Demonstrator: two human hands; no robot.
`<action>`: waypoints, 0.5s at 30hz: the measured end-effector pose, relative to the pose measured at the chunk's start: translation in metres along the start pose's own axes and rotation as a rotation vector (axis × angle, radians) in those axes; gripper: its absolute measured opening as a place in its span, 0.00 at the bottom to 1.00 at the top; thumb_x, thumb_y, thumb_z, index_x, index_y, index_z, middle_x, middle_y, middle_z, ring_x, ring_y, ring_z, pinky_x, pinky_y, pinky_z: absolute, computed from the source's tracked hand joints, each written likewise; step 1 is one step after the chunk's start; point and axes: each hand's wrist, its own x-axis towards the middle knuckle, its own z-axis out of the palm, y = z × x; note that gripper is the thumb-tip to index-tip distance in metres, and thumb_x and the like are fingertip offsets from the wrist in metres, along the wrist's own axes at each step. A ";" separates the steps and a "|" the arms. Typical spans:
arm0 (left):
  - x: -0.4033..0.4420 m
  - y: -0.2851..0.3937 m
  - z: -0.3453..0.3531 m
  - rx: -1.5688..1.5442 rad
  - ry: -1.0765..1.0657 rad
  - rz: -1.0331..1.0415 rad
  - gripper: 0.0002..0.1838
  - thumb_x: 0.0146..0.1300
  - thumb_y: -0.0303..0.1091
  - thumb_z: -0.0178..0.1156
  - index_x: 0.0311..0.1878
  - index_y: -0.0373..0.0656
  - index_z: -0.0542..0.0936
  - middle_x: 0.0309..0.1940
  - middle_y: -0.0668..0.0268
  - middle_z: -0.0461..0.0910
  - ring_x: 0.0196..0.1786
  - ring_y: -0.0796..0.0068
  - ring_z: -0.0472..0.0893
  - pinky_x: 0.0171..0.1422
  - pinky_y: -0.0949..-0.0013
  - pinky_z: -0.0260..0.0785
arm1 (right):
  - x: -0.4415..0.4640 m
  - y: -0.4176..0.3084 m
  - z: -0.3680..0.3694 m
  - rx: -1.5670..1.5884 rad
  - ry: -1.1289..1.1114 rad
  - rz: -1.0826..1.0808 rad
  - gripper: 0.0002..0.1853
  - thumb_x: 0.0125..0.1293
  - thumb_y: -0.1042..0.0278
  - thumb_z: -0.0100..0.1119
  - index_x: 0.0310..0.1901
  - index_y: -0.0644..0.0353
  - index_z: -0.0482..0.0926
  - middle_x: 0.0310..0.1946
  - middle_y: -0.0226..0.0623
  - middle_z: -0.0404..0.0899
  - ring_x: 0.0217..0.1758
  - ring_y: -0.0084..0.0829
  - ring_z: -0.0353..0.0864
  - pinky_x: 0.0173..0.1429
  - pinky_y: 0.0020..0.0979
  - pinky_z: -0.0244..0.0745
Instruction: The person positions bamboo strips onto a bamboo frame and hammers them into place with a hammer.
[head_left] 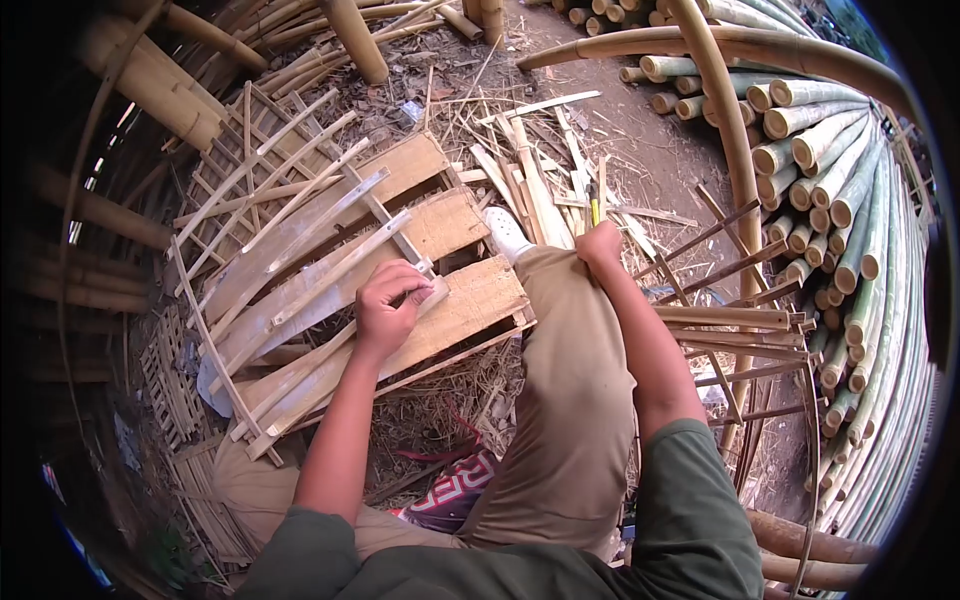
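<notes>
My left hand is closed in a pinch above the front wooden plank, near the ends of some bamboo strips. Whatever its fingertips hold is too small to make out. Split bamboo slats lie across the planks, with a crosspiece running over them. By my right knee, my right hand is closed around a slim tool with a yellow and dark part sticking up past the fist. The tool's exact kind cannot be told, as the hand covers the rest.
Cut bamboo poles are stacked at the right. Loose split bamboo pieces litter the ground ahead. A slatted bamboo frame stands right of my arm, and another lattice lies at the back left. A curved bamboo pole arches at the right.
</notes>
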 end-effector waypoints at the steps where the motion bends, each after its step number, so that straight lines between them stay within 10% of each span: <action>1: 0.000 0.000 0.000 -0.004 0.000 -0.003 0.04 0.54 0.21 0.71 0.32 0.35 0.85 0.32 0.62 0.84 0.44 0.66 0.80 0.51 0.66 0.72 | 0.003 -0.001 -0.008 0.000 -0.003 0.007 0.12 0.56 0.73 0.65 0.40 0.72 0.83 0.42 0.52 0.86 0.48 0.44 0.87 0.54 0.39 0.81; 15: 0.001 -0.002 0.002 -0.024 0.009 -0.009 0.04 0.54 0.20 0.71 0.32 0.35 0.85 0.33 0.63 0.84 0.44 0.67 0.80 0.51 0.67 0.72 | 0.032 -0.018 0.018 0.223 -0.129 -0.231 0.13 0.47 0.71 0.72 0.35 0.68 0.84 0.36 0.53 0.85 0.43 0.47 0.87 0.49 0.39 0.80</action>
